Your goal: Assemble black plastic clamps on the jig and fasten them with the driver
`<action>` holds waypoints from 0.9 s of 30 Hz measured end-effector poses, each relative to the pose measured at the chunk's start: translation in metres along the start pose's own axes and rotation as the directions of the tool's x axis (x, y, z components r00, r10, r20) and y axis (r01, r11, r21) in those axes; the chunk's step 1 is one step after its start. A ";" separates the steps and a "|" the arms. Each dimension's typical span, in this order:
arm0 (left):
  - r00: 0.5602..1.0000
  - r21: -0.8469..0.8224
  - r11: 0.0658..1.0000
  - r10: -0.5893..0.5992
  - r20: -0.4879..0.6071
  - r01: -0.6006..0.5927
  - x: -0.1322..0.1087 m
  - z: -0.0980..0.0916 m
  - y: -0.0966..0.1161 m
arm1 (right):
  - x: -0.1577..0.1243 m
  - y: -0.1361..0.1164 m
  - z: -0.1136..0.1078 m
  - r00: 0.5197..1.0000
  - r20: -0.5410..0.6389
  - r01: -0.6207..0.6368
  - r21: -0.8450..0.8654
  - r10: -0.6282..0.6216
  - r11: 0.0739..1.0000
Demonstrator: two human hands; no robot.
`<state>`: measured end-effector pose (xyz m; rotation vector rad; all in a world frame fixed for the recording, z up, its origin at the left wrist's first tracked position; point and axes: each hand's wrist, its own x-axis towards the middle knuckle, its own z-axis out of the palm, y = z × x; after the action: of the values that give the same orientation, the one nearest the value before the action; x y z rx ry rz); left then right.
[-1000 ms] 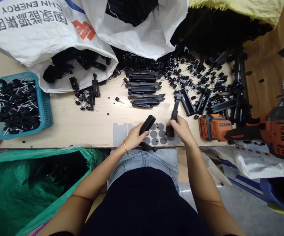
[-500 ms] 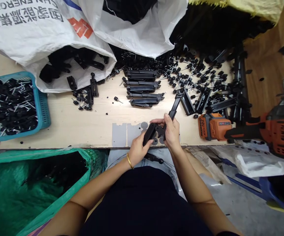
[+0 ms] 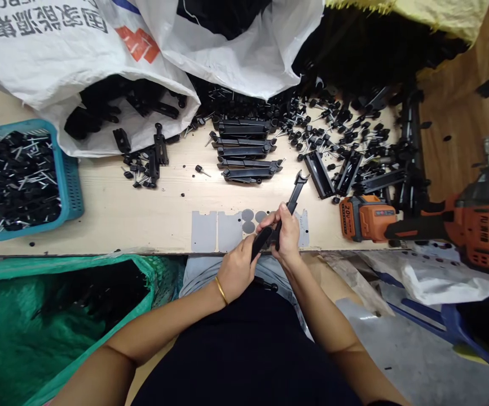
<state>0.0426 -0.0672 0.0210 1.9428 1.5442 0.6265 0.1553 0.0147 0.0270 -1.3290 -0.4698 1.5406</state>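
My left hand [image 3: 236, 266] is closed round a black plastic handle-like piece [image 3: 261, 242], held slanted at the table's front edge. Closed round the lower part of a long black plastic arm [image 3: 294, 194] is my right hand [image 3: 289, 232]; the arm's forked tip points up and away from me. The two pieces come together between my hands, but fingers hide whether they are joined. Under and beside the hands lie grey flat sheets [image 3: 204, 231] and grey discs [image 3: 248, 215]. Farther back, several black folded arm assemblies [image 3: 246, 150] lie stacked in a row.
At the left stands a blue basket [image 3: 71, 186] of black-headed screws. White sacks [image 3: 244, 67] of black parts line the back. Loose knob screws [image 3: 346, 129] and black channels [image 3: 319, 173] lie at right, near an orange power drill [image 3: 481, 225]. A green sack [image 3: 28, 338] is below left.
Both hands have drawn slightly toward me and left with the black pieces. The long arm's forked tip has moved down, away from the black channels.
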 end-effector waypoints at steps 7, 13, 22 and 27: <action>0.992 0.035 0.999 -0.035 0.119 0.031 0.008 -0.009 -0.002 | -0.004 0.001 0.005 0.991 -0.100 0.100 0.119 -0.088 0.988; 0.949 -0.040 0.999 0.022 0.314 -0.010 0.029 -0.020 -0.018 | 0.002 0.006 0.003 0.978 -0.168 0.148 0.129 -0.126 0.981; 0.877 0.113 0.970 0.141 0.458 -0.215 0.084 -0.044 -0.071 | 0.002 -0.008 -0.053 0.931 0.119 -0.263 -0.438 0.346 0.860; 0.883 0.311 0.880 0.211 0.419 -0.358 0.103 -0.048 -0.082 | 0.028 -0.052 -0.068 0.963 0.257 0.182 -0.838 0.077 0.515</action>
<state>-0.0245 0.0539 0.0004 2.4454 1.2020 0.0438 0.2412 0.0400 0.0330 -1.8048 -1.6157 1.4615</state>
